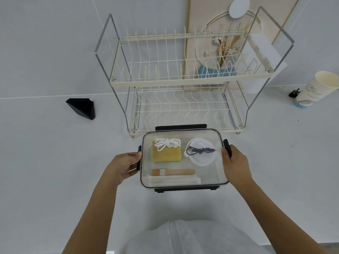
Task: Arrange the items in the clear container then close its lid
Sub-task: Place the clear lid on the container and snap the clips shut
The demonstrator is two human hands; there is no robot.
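A clear container [218, 173] with its transparent lid on stands on the white table in front of me. Inside lie a yellow sponge [166, 154] with a white cord [167, 143] on top, a white round lid [201, 154] with a black cable [200, 150] across it, a wooden brush [174, 171] and white wrapped sticks [174, 180]. My left hand [126, 165] curls its fingers on the black left latch [139, 158]. My right hand [233, 160] grips the black right latch [227, 146]. Black latches at the front and back stick outward.
A two-tier cream dish rack [183, 83] stands right behind the container. A black triangular holder [82, 108] lies at the left. A paper cup [315, 89] and a small black clip [294, 93] sit at the far right.
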